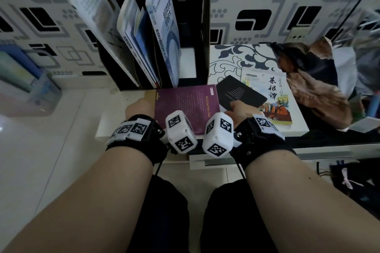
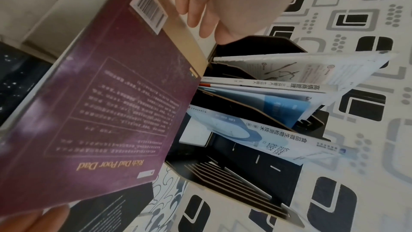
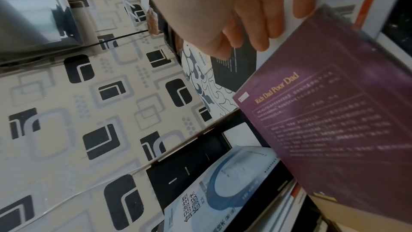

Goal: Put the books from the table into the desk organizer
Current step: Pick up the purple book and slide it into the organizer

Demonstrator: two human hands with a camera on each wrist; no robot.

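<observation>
A purple book [image 1: 185, 104] titled "Rich Dad Poor Dad" is held between both hands just in front of the black desk organizer [image 1: 197, 26]. My left hand [image 1: 139, 107] grips its gold left edge; its fingers [image 2: 196, 11] lie along that edge. My right hand [image 1: 238, 109] pinches the right edge, thumb on the cover [image 3: 305, 6]. A black book [image 1: 240, 92] and an illustrated yellow book [image 1: 273, 96] lie on the table [image 1: 236, 57] to the right. Several books, one blue-and-white [image 1: 164, 26], lean in the organizer's left slots; its right slot [image 2: 234, 174] holds none.
A clear plastic box [image 1: 26, 88] stands on the floor at the left. A crumpled brown bag [image 1: 314, 80] sits at the table's right side. A patterned wall [image 1: 287, 6] rises directly behind the organizer. My knees are below the table's front edge.
</observation>
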